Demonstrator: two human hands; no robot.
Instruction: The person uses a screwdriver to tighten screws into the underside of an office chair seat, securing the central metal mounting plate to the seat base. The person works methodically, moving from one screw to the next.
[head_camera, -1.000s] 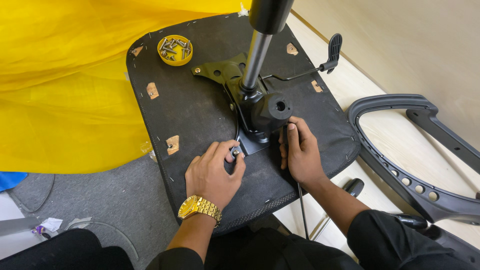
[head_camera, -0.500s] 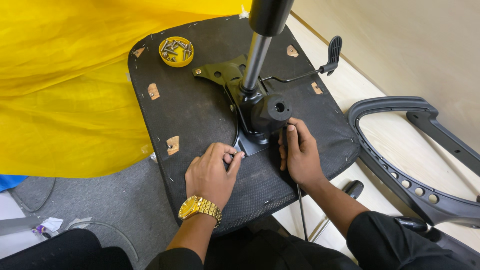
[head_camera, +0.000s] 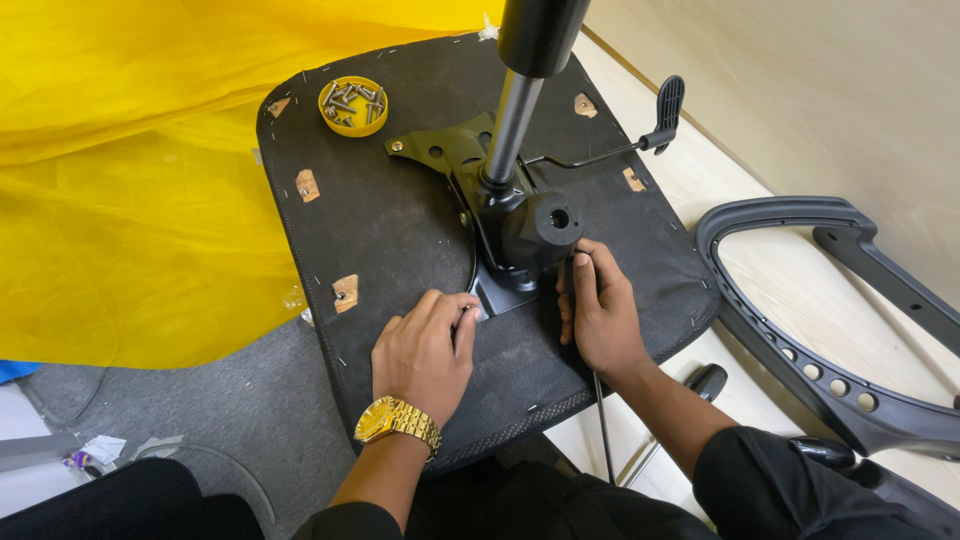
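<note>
Seat pan (head_camera: 400, 230), black and turned underside up, is lying on the floor with its long axis running from the lower left toward the upper right. At the far left, yellow sheeting (head_camera: 130, 190) is spreading beside it, and a small yellow dish of screws (head_camera: 352, 105) is sitting on its upper corner. The left hand (head_camera: 425, 355), wearing a gold watch (head_camera: 397, 422), is pinching something small at the corner of the black mechanism plate (head_camera: 510, 245); what it is cannot be made out. A gas column (head_camera: 520, 90) is rising out of frame. The right hand (head_camera: 600, 310) is curling around a thin black rod (head_camera: 600, 420), whose lower end is hidden. A black chair frame (head_camera: 810, 330) is lying further right.
</note>
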